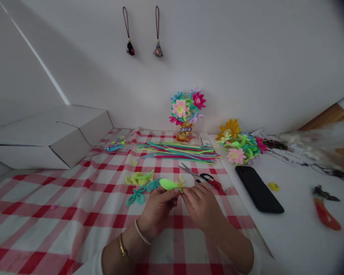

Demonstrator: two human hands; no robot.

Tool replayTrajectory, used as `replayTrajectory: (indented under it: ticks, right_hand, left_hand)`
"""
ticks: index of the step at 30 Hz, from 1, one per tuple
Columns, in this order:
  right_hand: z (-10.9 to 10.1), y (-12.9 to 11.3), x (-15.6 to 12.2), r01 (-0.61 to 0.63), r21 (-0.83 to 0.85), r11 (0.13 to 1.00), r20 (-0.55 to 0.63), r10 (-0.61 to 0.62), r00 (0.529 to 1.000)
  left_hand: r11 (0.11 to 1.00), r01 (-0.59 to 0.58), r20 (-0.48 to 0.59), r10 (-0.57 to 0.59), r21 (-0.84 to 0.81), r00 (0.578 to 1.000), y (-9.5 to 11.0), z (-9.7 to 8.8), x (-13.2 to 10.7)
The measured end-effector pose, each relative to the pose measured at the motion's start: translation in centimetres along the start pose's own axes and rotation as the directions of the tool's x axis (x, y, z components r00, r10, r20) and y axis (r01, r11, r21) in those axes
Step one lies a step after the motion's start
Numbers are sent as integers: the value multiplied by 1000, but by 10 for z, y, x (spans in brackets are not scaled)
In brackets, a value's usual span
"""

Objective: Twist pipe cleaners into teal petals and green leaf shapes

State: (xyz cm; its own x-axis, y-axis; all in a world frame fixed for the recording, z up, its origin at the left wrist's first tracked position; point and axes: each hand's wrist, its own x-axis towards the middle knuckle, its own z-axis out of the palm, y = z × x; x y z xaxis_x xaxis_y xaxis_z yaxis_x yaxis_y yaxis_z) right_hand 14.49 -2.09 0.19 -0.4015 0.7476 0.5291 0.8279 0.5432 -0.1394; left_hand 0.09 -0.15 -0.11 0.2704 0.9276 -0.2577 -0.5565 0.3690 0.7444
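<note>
My left hand (pixel 158 208) pinches a bright green fuzzy pipe-cleaner leaf (pixel 168 184) between thumb and fingers, its rounded end pointing left. At the narrow end of the leaf, the fingertips of my right hand (pixel 202 204) are closed on its stem. Just beyond my left hand lie a teal pipe-cleaner loop flower (pixel 136 195), a second teal piece (pixel 154 185) and a bunch of yellow-green pieces (pixel 139 177). Scissors (pixel 199 174) with black handles rest behind my right hand, beside a red-handled tool (pixel 216 185) whose near part is hidden.
Several coloured pipe cleaners (pixel 180 152) lie behind the scissors. Further back stands a jar (pixel 184 132) of fuzzy flowers. To the right are a flower bunch (pixel 242 147), a black phone (pixel 258 189) and a yellow piece (pixel 274 186). A white box (pixel 51 133) sits at left.
</note>
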Motion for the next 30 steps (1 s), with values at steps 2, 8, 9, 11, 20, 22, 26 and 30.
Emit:
replayTrajectory:
  ticks: [2,8,9,11,20,22,26,30]
  right_hand:
    - [0,-1,0,-37,94,995,4,37,999]
    - [-4,0,1,-411,705,579,304,277,912]
    - [-4,0,1,-471,768,435,380,284,880]
    - [-4,0,2,-538,824,177,486,265,833]
    - [-8,7,5,-580,814,22,567,186,803]
    - [-13,12,7,-607,791,75,582,209,786]
    - [-19,19,9,-599,799,43,555,330,764]
    - [-14,18,7,-559,827,-64,538,384,751]
  left_hand:
    - [999,-23,-3,23,30,1000,-1,-1,0]
    - [995,-43,14,42,95,999,-2,0,-2]
    - [994,-49,21,47,102,999,-2,1,-3]
    - [991,-76,56,70,113,996,-1,2,-4]
    - [954,-189,184,148,232,972,8,5,-6]
    - [914,-224,172,174,339,970,10,3,-5]
    - [723,-262,238,138,639,961,14,3,-8]
    - [570,-300,395,-48,765,917,14,5,-11]
